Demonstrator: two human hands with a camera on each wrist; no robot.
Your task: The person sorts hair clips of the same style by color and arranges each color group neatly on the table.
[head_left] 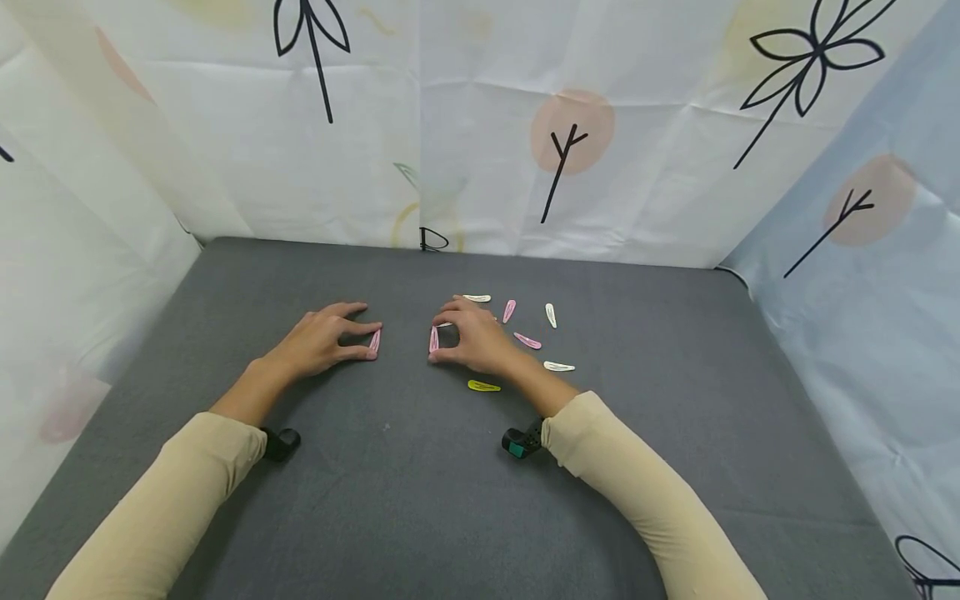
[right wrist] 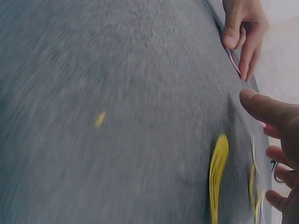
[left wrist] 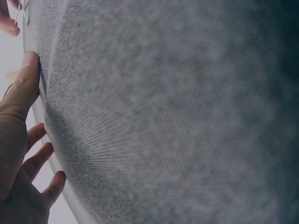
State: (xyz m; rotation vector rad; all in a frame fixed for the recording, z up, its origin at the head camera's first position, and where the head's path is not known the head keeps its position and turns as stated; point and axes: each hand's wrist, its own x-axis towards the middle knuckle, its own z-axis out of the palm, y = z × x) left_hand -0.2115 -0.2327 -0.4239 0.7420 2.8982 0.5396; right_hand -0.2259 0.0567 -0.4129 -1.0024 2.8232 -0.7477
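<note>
My left hand (head_left: pixel 318 340) is over the left-centre of the grey table, pinching a pink hair clip (head_left: pixel 375 342) lengthwise between thumb and index finger. A second pink hair clip (head_left: pixel 434 340) is pinched the same way by my right hand (head_left: pixel 480 337), facing it a short gap away. In the right wrist view a thin pink edge of the left clip (right wrist: pixel 234 63) shows between the left fingertips. The left wrist view shows the left thumb (left wrist: pixel 29 70) and spread fingers low at the cloth; its clip is hidden there.
Around the right hand lie a yellow hair clip (head_left: pixel 483 386), white clips (head_left: pixel 558 367) and pink clips (head_left: pixel 527 341), several in all. One whitish clip (head_left: pixel 445 324) is partly hidden behind the right fingers. A patterned curtain (head_left: pixel 480 125) borders the grey table (head_left: pixel 390 500).
</note>
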